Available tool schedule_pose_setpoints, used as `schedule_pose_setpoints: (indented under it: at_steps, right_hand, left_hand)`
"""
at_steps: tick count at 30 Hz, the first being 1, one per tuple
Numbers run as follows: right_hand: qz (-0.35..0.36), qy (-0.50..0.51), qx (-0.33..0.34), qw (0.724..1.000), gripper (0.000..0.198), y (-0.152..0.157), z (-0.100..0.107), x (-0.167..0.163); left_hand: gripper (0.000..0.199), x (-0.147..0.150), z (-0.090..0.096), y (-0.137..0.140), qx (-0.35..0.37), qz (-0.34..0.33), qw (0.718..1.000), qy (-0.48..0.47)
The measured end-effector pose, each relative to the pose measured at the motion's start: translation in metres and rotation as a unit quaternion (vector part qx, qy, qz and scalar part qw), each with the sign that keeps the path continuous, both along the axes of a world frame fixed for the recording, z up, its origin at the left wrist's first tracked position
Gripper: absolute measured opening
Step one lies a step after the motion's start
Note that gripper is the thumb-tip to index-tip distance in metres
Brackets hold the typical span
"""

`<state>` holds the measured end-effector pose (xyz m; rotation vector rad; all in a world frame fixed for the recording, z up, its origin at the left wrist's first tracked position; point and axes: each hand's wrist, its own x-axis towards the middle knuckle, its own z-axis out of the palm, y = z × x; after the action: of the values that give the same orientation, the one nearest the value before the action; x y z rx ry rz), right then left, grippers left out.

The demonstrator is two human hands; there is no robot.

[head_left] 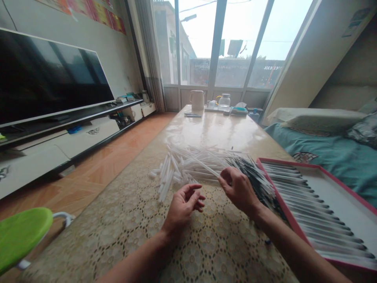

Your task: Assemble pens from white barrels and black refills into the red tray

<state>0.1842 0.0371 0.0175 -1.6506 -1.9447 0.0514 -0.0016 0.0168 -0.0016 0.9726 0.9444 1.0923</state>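
Note:
My right hand [238,188] pinches the near end of a slim whitish pen tube [206,166], which slants away to the upper left. My left hand [185,202] is beside it above the table, fingers loosely bent and apart, with nothing visible in them. Just beyond both hands lies a loose heap of translucent white pen barrels [167,173]. To the right, partly behind my right hand and forearm, is a pile of thin dark pen refills [250,171]. A pink-rimmed box [332,177] at the right holds a row of pens with dark ends [312,208].
The long table has a patterned cover [129,220]. At its far end stand a pitcher [197,100], a glass jar [224,101] and a tissue pack [240,109]. A green stool [25,236] is at the lower left, a teal-covered couch [332,145] at the right.

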Motion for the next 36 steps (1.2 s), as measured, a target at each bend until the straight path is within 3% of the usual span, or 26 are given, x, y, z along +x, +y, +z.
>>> schedule_pose_setpoints:
  at_steps: [4,9,11,13,15,18,29,33,36]
  right_hand:
    - [0.113,0.064,-0.024,0.991,0.004,-0.037,0.006,0.0]
    - [0.144,0.085,-0.044,0.985,0.007,-0.05,0.009,0.01]
    - [0.096,0.058,-0.029,0.993,0.01,-0.043,0.007,0.026]
    - [-0.005,-0.013,-0.003,1.0,0.012,-0.035,0.003,0.043]
    - [-0.089,-0.095,-0.001,0.991,0.01,-0.028,-0.005,0.056]
    - [-0.144,-0.18,-0.023,0.973,0.011,-0.025,-0.018,0.061]
    - [-0.183,-0.213,-0.031,0.959,0.011,-0.027,-0.025,0.057]
    - [-0.176,-0.139,-0.006,0.974,0.01,-0.035,-0.018,0.064]
    - [-0.127,-0.015,0.002,0.992,0.006,-0.043,-0.01,0.062]
  left_hand:
    - [0.041,0.0,0.002,-0.002,-0.057,-0.013,0.993,-0.107]
    - [0.025,-0.002,-0.004,0.001,-0.063,-0.03,0.99,-0.121]
    - [0.026,-0.002,-0.005,0.002,-0.068,-0.016,0.99,-0.12]
    - [0.028,-0.001,-0.005,0.002,-0.074,-0.009,0.99,-0.119]
    - [0.029,-0.001,-0.003,0.002,-0.077,-0.007,0.99,-0.118]
    - [0.028,0.001,-0.001,0.002,-0.084,0.004,0.989,-0.123]
    - [0.008,0.001,0.003,-0.001,-0.099,0.016,0.986,-0.137]
    - [0.007,0.001,0.003,0.0,-0.104,0.023,0.985,-0.139]
    - [0.008,0.0,0.004,0.0,-0.104,0.035,0.983,-0.149]
